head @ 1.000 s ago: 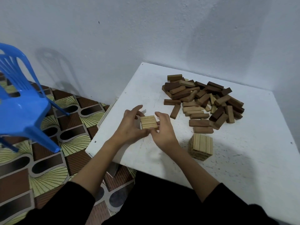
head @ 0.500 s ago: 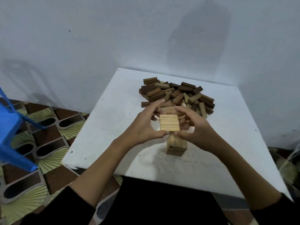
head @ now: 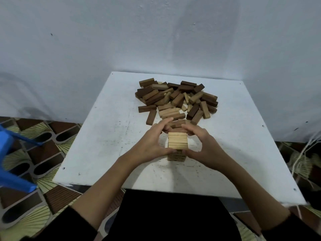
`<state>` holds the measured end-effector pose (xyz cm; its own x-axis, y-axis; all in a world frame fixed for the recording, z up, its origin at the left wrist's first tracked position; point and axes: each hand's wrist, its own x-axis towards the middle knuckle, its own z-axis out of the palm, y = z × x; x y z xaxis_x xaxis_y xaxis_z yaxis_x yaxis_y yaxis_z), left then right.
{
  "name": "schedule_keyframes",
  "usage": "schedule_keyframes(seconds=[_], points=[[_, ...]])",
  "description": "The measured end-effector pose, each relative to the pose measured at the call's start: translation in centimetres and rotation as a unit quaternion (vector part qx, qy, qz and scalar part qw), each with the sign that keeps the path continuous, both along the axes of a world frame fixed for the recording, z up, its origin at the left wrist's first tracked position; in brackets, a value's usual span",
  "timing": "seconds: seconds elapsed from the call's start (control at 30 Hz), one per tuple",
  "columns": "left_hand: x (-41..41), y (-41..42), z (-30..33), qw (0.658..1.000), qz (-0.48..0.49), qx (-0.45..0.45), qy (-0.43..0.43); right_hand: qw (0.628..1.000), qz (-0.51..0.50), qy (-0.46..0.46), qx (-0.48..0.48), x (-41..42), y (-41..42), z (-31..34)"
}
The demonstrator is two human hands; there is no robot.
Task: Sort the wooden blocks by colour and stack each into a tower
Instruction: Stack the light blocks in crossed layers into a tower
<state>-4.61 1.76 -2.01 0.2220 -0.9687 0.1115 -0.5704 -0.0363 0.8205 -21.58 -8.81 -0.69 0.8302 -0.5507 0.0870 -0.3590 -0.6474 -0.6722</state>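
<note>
A small tower of light wooden blocks (head: 177, 150) stands near the front middle of the white table (head: 107, 136). Its top layer of light blocks (head: 177, 140) lies flat, and both hands hold that layer. My left hand (head: 152, 141) grips it from the left, thumb at the near edge and fingers curled over the far edge. My right hand (head: 202, 143) grips it from the right in the same way. Behind the hands lies a loose pile of mixed blocks (head: 177, 100), dark brown, mid brown and light.
The table stands in a corner against a pale wall (head: 156, 40). A blue plastic chair (head: 10, 153) is at the left over a patterned floor (head: 43, 153). Cord and a woven bundle (head: 302, 160) lie at the right of the table.
Both hands carried the layer of light blocks from the table's left to the right and lowered it onto the light tower. The camera view swung right, so the chair slid to the left edge.
</note>
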Motion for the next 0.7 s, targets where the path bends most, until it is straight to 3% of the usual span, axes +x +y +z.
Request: schedule_keyframes(seconds=[0.7], points=[[-0.17,-0.49,-0.78,0.999,-0.019,0.016,-0.021,0.999,0.017,0.015,-0.028,-0.02,-0.03,-0.49]])
